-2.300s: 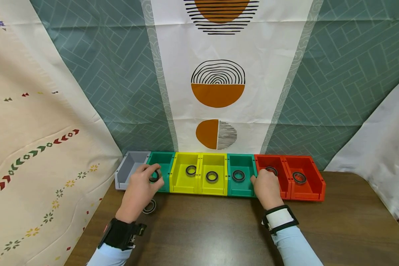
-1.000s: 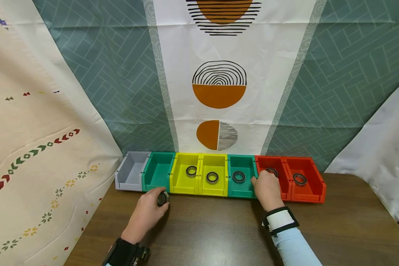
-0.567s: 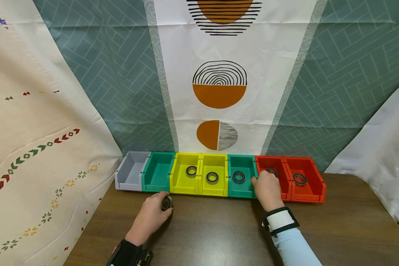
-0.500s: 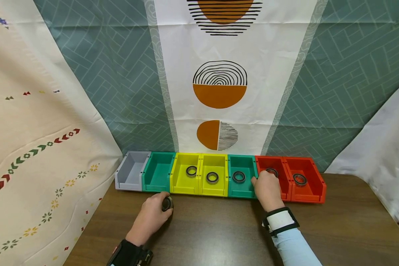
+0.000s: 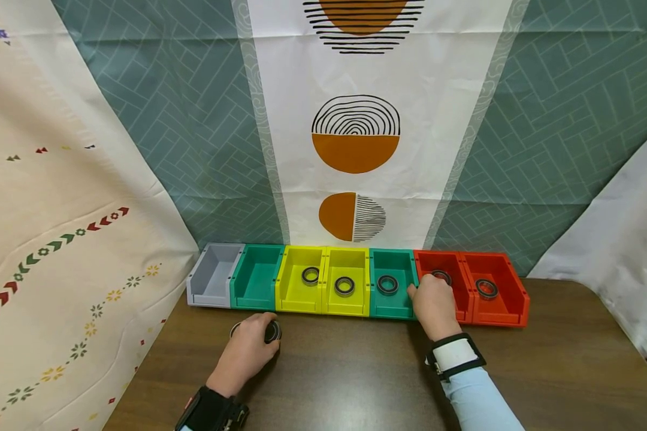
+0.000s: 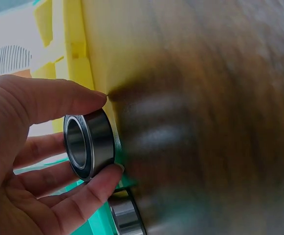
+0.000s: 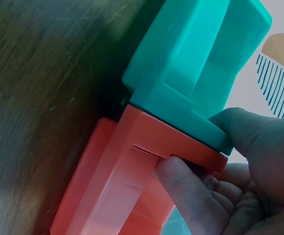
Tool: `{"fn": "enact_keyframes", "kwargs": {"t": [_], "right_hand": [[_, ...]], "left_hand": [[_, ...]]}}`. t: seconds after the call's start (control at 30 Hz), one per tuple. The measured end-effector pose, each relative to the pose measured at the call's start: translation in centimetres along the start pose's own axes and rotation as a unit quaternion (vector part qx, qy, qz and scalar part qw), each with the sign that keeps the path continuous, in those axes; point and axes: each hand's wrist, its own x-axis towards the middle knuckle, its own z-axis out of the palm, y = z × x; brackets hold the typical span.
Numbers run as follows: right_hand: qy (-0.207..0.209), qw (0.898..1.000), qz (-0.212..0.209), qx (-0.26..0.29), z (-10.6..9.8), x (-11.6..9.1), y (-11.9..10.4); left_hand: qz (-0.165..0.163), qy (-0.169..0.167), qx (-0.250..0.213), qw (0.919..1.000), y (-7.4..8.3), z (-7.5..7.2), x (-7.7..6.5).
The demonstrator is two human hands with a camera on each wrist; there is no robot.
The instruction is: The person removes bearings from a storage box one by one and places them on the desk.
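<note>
My left hand [image 5: 245, 353] pinches a ball bearing [image 6: 102, 139] between thumb and fingertips, the ring tipped on edge, low at the table in front of the left green bin [image 5: 257, 278]. Another bearing [image 6: 126, 215] is right beside those fingers; in the head view the hand mostly covers it. My right hand [image 5: 434, 305] grips the adjoining side walls of the right green bin [image 7: 181, 115] and the red bin [image 7: 151, 132], thumb on the green side and fingers on the red. A bearing [image 5: 441, 277] inside that red bin is partly hidden by the hand.
The bins form one row against the hanging cloth. Single bearings lie in the two yellow bins [image 5: 300, 309], the right green bin and the far red bin [image 5: 498, 317]. The grey bin [image 5: 210, 297] ends the row at left. Brown tabletop [image 5: 345, 371] stretches in front.
My left hand has come down from over the left green bin to the table with a bearing, then a little right. A second bearing now shows behind it. My right hand has stayed put.
</note>
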Motion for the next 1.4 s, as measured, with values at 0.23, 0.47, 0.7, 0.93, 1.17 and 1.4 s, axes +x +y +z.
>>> {"fn": "enact_keyframes", "kwargs": {"t": [0.23, 0.47, 0.7, 0.93, 1.17, 1.4], "right_hand": [[-0.002, 1.0, 0.001, -0.005, -0.07, 0.09, 0.01], [-0.003, 1.0, -0.005, -0.007, 0.01, -0.04, 0.04], [-0.004, 1.0, 0.001, -0.006, 0.2, 0.11, 0.14], [-0.001, 1.0, 0.004, -0.005, 0.16, 0.19, 0.13], [0.002, 1.0, 0.005, -0.004, 0.25, 0.11, 0.2], [0.002, 1.0, 0.004, -0.007, 0.27, 0.21, 0.31]], "left_hand": [[-0.001, -0.006, 0.01, 0.9999, 0.08, -0.01, 0.06], [0.0, -0.01, 0.019, 0.9998, 0.11, -0.16, -0.18], [0.004, -0.017, 0.026, 0.9995, 0.08, -0.24, -0.24], [0.008, -0.02, 0.029, 0.9993, 0.07, -0.3, -0.27], [0.002, -0.036, 0.03, 0.9989, 0.13, -0.43, -0.18], [0.002, -0.053, 0.023, 0.9983, 0.34, -0.71, -0.24]]}}
